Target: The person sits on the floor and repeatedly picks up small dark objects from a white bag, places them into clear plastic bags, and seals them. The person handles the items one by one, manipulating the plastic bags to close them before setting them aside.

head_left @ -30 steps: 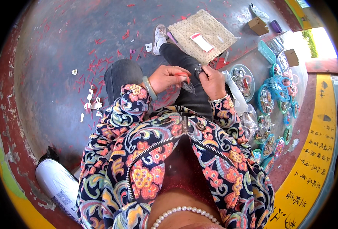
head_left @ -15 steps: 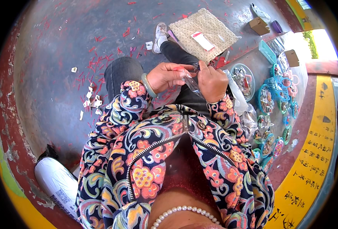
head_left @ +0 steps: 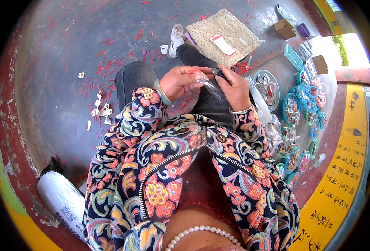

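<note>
The left hand (head_left: 180, 85) pinches a clear bag (head_left: 210, 87), apparently steadying it beside the dark item (head_left: 220, 73) the right hand (head_left: 237, 88) grasps.

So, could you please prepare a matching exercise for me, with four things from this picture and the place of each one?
1. clear plastic bag with red top
2. small dark object
3. flat white-and-red packet
4. round purple container

A. on the dotted beige cloth
B. at the right hand's fingertips
C. beside a brown cardboard box
D. in the left hand

Pairs: 1-D, 2-B, 3-A, 4-C
</note>
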`<state>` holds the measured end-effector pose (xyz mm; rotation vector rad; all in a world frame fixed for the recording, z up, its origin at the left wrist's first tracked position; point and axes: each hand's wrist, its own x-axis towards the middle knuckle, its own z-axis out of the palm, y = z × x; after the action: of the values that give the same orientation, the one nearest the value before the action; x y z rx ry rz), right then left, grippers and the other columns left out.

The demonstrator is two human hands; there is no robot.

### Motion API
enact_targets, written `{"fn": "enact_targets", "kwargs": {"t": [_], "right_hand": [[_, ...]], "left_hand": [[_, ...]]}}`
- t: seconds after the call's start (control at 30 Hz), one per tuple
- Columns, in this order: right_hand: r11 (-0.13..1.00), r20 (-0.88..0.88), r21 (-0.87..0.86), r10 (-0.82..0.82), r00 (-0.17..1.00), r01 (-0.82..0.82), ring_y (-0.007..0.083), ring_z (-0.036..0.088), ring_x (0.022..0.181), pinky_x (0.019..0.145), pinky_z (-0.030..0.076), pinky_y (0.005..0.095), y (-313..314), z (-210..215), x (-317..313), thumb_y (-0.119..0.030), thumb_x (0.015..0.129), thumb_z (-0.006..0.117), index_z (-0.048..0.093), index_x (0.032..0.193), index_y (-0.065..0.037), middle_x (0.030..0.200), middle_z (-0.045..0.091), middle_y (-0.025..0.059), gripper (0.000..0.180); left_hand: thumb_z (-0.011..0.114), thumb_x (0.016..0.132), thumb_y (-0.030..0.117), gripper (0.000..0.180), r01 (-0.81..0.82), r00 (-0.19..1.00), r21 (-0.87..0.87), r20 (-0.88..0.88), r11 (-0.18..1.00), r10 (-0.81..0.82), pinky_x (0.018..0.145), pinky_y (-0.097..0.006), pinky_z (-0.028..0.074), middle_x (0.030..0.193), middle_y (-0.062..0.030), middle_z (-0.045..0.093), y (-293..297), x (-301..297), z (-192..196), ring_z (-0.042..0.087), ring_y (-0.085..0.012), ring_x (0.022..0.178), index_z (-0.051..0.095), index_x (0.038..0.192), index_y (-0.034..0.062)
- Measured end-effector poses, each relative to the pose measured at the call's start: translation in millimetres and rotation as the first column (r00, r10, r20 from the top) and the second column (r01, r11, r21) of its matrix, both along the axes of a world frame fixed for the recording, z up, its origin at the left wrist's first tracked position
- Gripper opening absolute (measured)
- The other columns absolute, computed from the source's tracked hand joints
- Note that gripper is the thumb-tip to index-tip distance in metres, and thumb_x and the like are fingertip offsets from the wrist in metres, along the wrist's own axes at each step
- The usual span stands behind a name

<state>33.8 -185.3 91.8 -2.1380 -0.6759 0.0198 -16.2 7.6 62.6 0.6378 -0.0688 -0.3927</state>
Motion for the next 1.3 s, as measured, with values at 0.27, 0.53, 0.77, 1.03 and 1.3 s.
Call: {"fn": "enact_targets", "kwargs": {"t": [0.27, 0.53, 0.77, 1.03, 1.3], "right_hand": [[0.902, -0.453, 0.422, 0.123, 0.883, 0.091, 0.0061, 0.055, 0.078, 0.069, 0.045, 0.0187, -1.0, -0.9, -1.5, 0.005, 0.078, 0.056, 0.055, 0.101, 0.003, 0.089, 0.06, 0.0034, 0.023], [0.851, -0.367, 0.523, 0.175, 0.914, 0.047, 0.0068, 0.055, 0.078, 0.069, 0.045, 0.0185, -3.2, -1.9, -4.8, 0.006, 0.078, 0.056, 0.053, 0.097, 0.004, 0.088, 0.059, 0.0034, 0.019], [0.91, -0.242, 0.411, 0.053, 0.969, 0.053, 0.0062, 0.056, 0.074, 0.065, 0.045, 0.0178, -0.9, -2.3, -6.8, 0.002, 0.078, 0.059, 0.057, 0.097, 0.003, 0.08, 0.06, 0.003, 0.019], [0.899, -0.467, 0.415, 0.077, 0.881, 0.141, 0.0032, 0.045, 0.054, 0.049, 0.038, 0.017, -10.2, -4.6, -3.3, -0.009, 0.084, 0.055, 0.058, 0.098, 0.003, 0.067, 0.055, 0.0019, 0.019], [0.721, -0.652, 0.653, 0.379, 0.656, 0.232, 0.0063, 0.042, 0.049, 0.049, 0.038, 0.0214, -19.9, -7.2, 6.0, -0.014, 0.088, 0.048, 0.055, 0.095, 0.002, 0.06, 0.047, 0.0005, 0.019]], "left_hand": [[0.054, 0.082, 0.01, 0.03, 0.03, 0.991, 0.028, 0.133, 0.999, -0.033, 0.089, -0.031, 0.04, 0.114, -0.017, 0.051, 1.6, 1.2, -9.7, 0.051, -0.0207, 0.105, 0.053, 0.106, -0.0075], [0.055, 0.082, 0.014, 0.023, 0.038, 0.969, 0.1, 0.24, 0.994, -0.062, 0.084, -0.03, 0.04, 0.122, -0.0197, 0.044, 3.6, -3.4, 2.0, 0.052, -0.0181, 0.098, 0.06, 0.095, -0.0051], [0.053, 0.083, 0.013, 0.022, 0.01, 0.958, 0.11, 0.282, 0.994, -0.041, 0.084, -0.03, 0.04, 0.123, -0.0206, 0.043, 3.4, -2.8, -1.2, 0.053, -0.0184, 0.098, 0.06, 0.094, -0.0051], [0.053, 0.083, 0.013, 0.021, 0.006, 0.977, 0.13, 0.211, 0.991, -0.033, 0.083, -0.03, 0.041, 0.12, -0.0193, 0.046, 3.6, -2.1, -2.5, 0.054, -0.0178, 0.094, 0.06, 0.093, -0.0045], [0.055, 0.083, 0.015, 0.022, -0.068, 0.987, 0.12, 0.155, 0.99, 0.049, 0.082, -0.03, 0.042, 0.114, -0.0189, 0.051, 3.5, 0.5, -5.5, 0.056, -0.0181, 0.092, 0.06, 0.092, -0.0043]]}}
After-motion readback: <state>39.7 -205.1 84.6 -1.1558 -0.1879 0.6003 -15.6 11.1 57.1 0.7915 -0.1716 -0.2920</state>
